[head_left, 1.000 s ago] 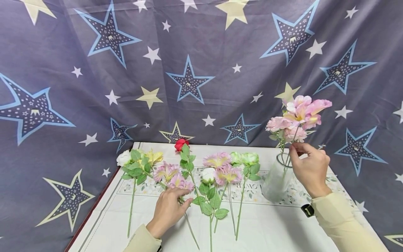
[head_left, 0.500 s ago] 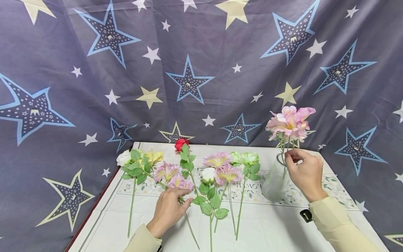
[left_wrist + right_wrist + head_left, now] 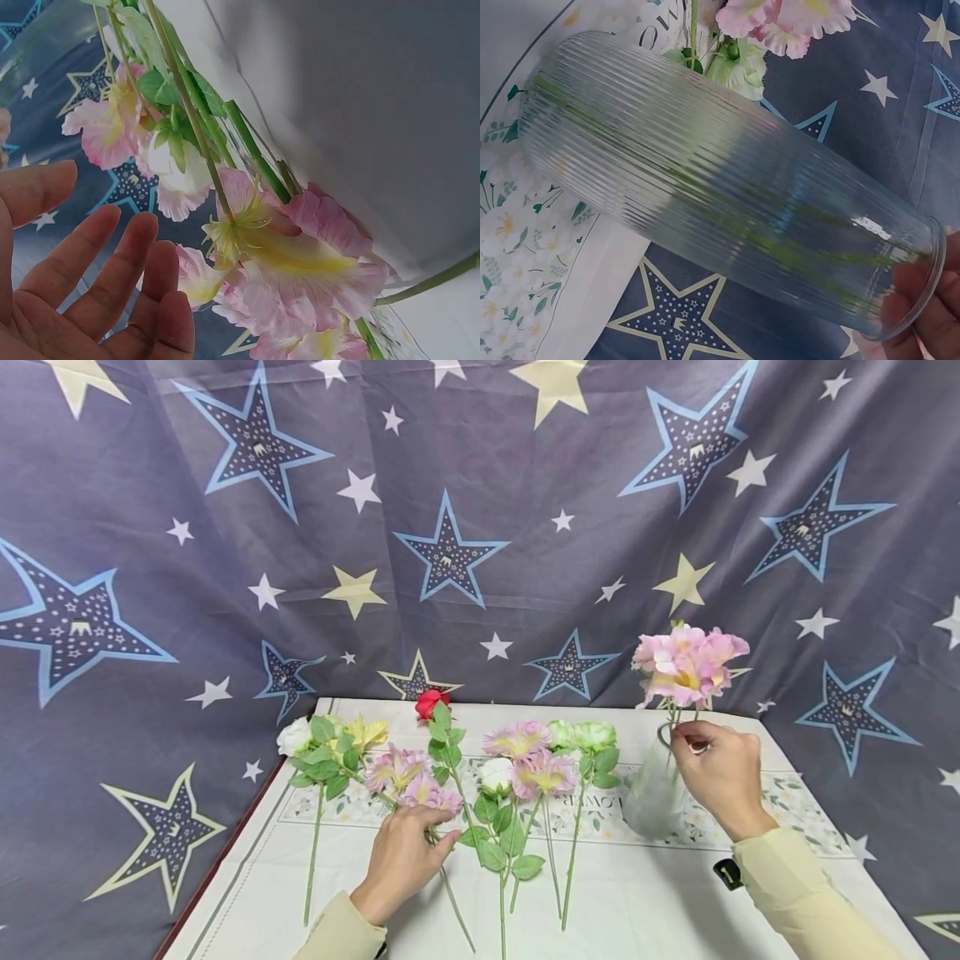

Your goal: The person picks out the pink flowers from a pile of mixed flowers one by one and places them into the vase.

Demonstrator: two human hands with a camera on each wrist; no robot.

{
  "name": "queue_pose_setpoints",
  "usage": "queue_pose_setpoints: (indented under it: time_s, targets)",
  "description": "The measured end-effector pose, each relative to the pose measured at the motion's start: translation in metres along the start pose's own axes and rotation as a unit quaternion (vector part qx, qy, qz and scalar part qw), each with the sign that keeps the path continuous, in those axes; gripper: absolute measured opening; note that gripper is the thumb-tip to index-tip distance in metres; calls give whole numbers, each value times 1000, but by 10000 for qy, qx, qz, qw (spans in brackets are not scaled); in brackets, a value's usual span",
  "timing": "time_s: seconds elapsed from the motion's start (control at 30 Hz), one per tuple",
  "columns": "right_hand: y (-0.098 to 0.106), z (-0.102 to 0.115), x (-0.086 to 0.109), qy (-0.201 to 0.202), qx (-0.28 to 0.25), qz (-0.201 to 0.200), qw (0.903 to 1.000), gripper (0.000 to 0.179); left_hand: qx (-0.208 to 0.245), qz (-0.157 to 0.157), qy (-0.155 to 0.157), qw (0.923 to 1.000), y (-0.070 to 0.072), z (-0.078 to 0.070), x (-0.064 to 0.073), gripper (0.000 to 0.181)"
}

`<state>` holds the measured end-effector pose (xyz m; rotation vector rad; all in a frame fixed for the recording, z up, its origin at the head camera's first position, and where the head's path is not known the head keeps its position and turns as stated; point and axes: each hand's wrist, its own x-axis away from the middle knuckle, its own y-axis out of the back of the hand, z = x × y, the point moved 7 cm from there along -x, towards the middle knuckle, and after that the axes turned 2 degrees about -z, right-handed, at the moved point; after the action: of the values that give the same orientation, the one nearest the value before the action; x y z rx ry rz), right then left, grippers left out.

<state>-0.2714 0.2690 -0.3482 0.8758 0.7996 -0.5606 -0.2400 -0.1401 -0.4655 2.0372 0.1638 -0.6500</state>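
A ribbed clear glass vase (image 3: 655,797) stands upright at the right, with green stems showing through its wall in the right wrist view. Pink artificial flowers (image 3: 686,664) rise above its mouth. My right hand (image 3: 723,772) pinches a flower stem right at the vase's rim (image 3: 934,281). On the left, my left hand (image 3: 405,860) hovers with loosely bent fingers over the stem of a pink and yellow flower (image 3: 397,770). The left wrist view shows the fingers (image 3: 97,255) spread beside the flower's petals (image 3: 300,262), holding nothing.
Several flowers lie across the white cloth: a white rose (image 3: 296,737), a yellow bloom (image 3: 366,732), a red rose (image 3: 432,704), another white rose (image 3: 495,775), and green blooms (image 3: 592,737) nearest the vase. A star-patterned curtain (image 3: 480,460) hangs behind the table.
My right hand has moved down and slightly left, lowering the pink flower so its bloom sits lower among those above the vase. The left hand has stayed in place.
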Motion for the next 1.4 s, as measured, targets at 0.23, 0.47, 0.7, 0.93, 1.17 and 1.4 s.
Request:
queue_pose_setpoints:
  time_s: [0.23,0.47,0.7,0.93,1.17,1.4]
  targets:
    - [-4,4,1,247,39,155,9996,9,-44,-60,-62,10000,0,0,0,25]
    - [0,-2,5,-23,-20,-59,10000,7,-7,-24,-28,10000,0,1,1,25]
    - [9,-12,19,-171,-100,-371,9991,30,-48,-70,-95,9999,0,0,-1,27]
    - [5,-17,29,-251,-11,194,9995,51,-35,-1,-33,10000,-2,0,-1,26]
    - [3,-22,38,-928,18,427,9948,67,-34,44,-9,10000,-2,0,0,26]
    - [3,-27,50,-1426,157,558,9881,81,-71,22,-23,10000,-2,0,-1,26]
